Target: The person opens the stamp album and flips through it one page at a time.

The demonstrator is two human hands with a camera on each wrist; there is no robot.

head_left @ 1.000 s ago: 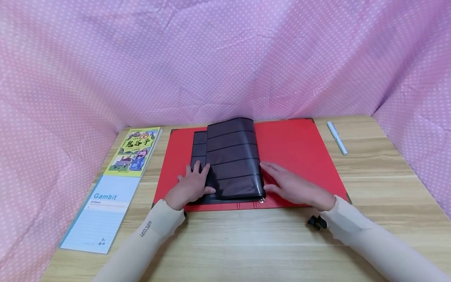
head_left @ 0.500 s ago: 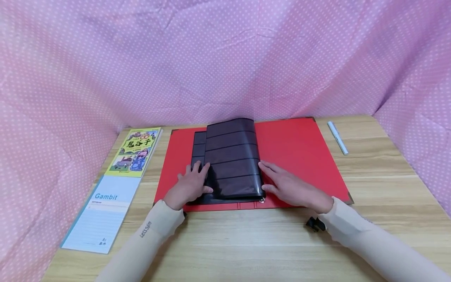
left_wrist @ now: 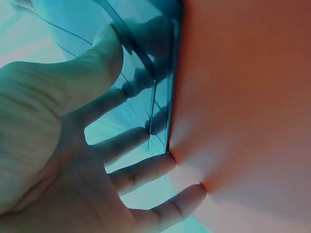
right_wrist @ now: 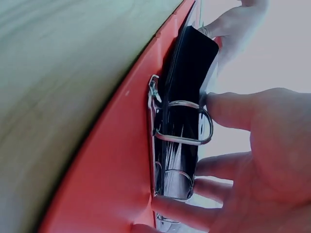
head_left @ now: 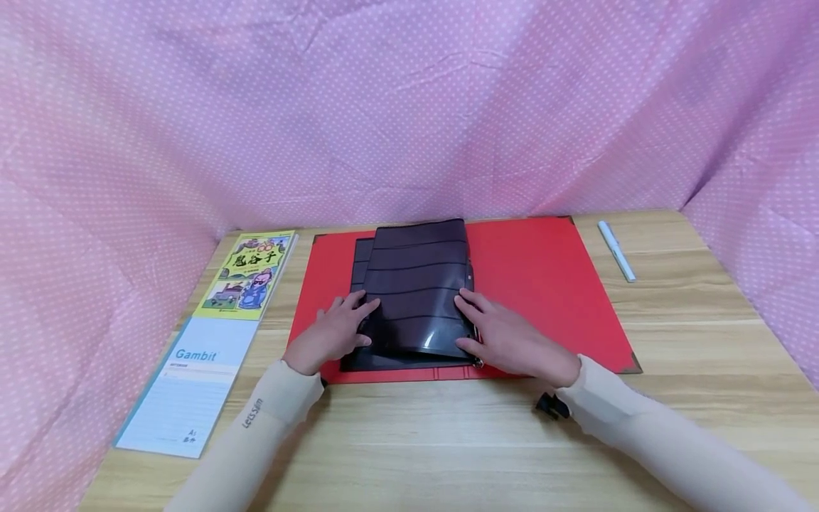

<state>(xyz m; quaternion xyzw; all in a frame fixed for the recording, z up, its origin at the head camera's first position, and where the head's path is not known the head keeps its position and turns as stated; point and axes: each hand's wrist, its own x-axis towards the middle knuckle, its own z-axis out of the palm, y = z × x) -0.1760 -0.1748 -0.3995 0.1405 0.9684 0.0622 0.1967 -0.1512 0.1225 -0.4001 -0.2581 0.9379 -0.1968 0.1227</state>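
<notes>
A red ring binder (head_left: 531, 277) lies spread open on the table, its black pocket pages (head_left: 419, 284) turned to the left side. The top page bulges a little above the ones beneath. My left hand (head_left: 333, 331) rests at the pages' left edge with fingers spread; in the left wrist view, its thumb lies on a page and two fingertips touch the red cover (left_wrist: 243, 116). At the pages' right edge, by the metal rings (right_wrist: 209, 126), my right hand (head_left: 508, 334) touches the top page with extended fingertips.
On the left a yellow comic-style book (head_left: 246, 274) lies above a light blue notebook (head_left: 185, 391). A pale blue pen (head_left: 617, 251) lies to the right of the binder. Pink dotted cloth (head_left: 409, 107) hangs behind the wooden table (head_left: 409, 441).
Both hands have shifted slightly left. The top page has moved left from the ring side and flattened at the far end, and the right fingertips have come onto it.
</notes>
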